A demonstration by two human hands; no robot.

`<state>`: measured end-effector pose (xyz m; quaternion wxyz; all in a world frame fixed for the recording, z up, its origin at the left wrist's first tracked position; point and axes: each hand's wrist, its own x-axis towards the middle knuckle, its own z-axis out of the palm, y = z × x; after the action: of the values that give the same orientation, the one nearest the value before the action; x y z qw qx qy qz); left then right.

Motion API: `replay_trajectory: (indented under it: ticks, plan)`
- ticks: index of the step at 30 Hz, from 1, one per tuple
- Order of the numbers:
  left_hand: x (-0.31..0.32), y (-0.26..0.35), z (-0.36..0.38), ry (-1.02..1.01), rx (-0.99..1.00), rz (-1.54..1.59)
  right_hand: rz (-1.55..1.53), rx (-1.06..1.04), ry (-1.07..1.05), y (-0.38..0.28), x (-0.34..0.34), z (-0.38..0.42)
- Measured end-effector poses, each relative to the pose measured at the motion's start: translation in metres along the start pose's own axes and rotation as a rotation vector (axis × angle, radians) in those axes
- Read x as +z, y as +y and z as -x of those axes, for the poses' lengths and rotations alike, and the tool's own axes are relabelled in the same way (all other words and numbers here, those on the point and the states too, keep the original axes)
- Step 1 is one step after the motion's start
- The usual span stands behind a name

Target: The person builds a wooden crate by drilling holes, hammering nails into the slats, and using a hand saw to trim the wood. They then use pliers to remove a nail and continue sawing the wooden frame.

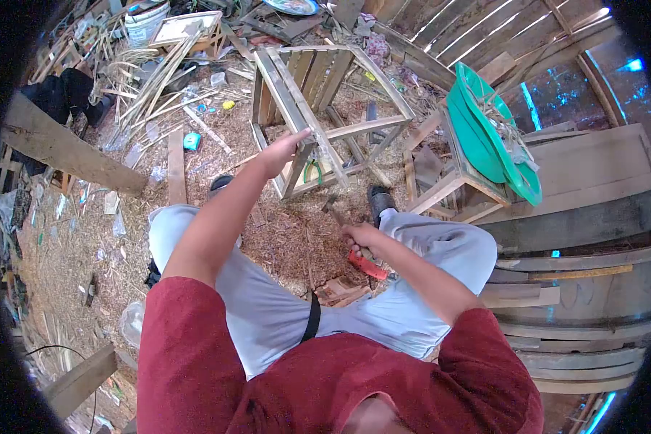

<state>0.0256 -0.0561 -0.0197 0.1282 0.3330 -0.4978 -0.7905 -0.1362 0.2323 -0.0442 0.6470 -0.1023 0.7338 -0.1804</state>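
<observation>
Hammer, one, gripped in right hand; left hand grasps the one wooden crate frame

A pale wooden crate frame of thin slats stands tilted on the straw-covered floor, steadied at its near top corner; a hammer with a red handle is held low, its head raised toward the frame.

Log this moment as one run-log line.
left hand: grips wooden frame | right hand: holds hammer | pliers: on ground inside frame
</observation>
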Motion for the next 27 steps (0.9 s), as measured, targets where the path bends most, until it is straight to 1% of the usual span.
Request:
replay_trajectory:
  ticks: [1, 2, 3, 5, 8, 9, 11, 12, 15, 16, 18, 19, 20, 22, 24, 25, 26, 27]
  plan:
    - [0.001, 0.001, 0.001, 0.018, 0.003, 0.019, 0.031, -0.029, 0.014, 0.002, 0.000, 0.000]
    - [-0.002, 0.004, 0.003, -0.042, 0.029, -0.034, 0.062, -0.058, 0.027, 0.004, 0.000, -0.001]
    - [-0.002, 0.003, 0.000, -0.014, 0.001, -0.027, 0.091, -0.085, 0.038, 0.008, -0.001, -0.004]
    - [0.003, 0.003, -0.009, 0.044, -0.053, -0.017, 0.077, -0.065, 0.042, 0.011, -0.006, -0.013]
    - [0.019, 0.006, -0.004, 0.120, -0.022, 0.110, 0.007, -0.077, 0.045, 0.017, -0.010, -0.020]
    - [0.018, 0.000, -0.010, 0.131, 0.001, 0.106, -0.026, -0.089, 0.044, 0.017, -0.010, -0.021]
    - [0.014, -0.016, -0.026, 0.154, 0.044, 0.089, 0.022, -0.024, -0.004, 0.011, -0.017, -0.024]
    - [0.020, -0.010, -0.018, 0.152, 0.080, 0.138, 0.046, 0.008, -0.029, 0.008, -0.023, -0.025]
    - [0.020, -0.010, -0.022, 0.171, 0.082, 0.099, 0.758, -0.394, 0.195, 0.007, -0.059, -0.054]
    - [0.021, -0.015, -0.026, 0.169, 0.130, 0.135, 0.684, -0.342, 0.168, -0.014, -0.064, -0.039]
    - [0.017, -0.022, -0.032, 0.181, 0.127, 0.109, 0.367, -0.261, 0.111, -0.068, -0.066, 0.007]
    - [0.017, -0.023, -0.035, 0.186, 0.125, 0.095, 0.124, -0.231, 0.081, -0.088, -0.068, 0.019]
    - [0.019, -0.018, -0.028, 0.186, 0.118, 0.083, -0.001, -0.223, 0.069, -0.103, -0.072, 0.021]
    - [0.025, -0.002, -0.011, 0.189, 0.107, 0.058, -0.262, -0.191, 0.064, -0.130, -0.083, 0.011]
    - [0.015, -0.001, -0.021, 0.152, 0.006, 0.025, -0.534, -0.138, 0.067, -0.158, -0.086, -0.011]
    - [0.009, 0.004, -0.023, 0.139, -0.046, 0.006, -0.607, -0.143, 0.112, -0.170, -0.085, -0.022]
    - [0.007, 0.006, -0.027, 0.127, -0.042, 0.033, -0.682, -0.146, 0.153, -0.181, -0.082, -0.034]
    - [0.005, 0.013, -0.026, 0.182, -0.038, 0.067, -0.762, -0.143, 0.194, -0.189, -0.075, -0.044]
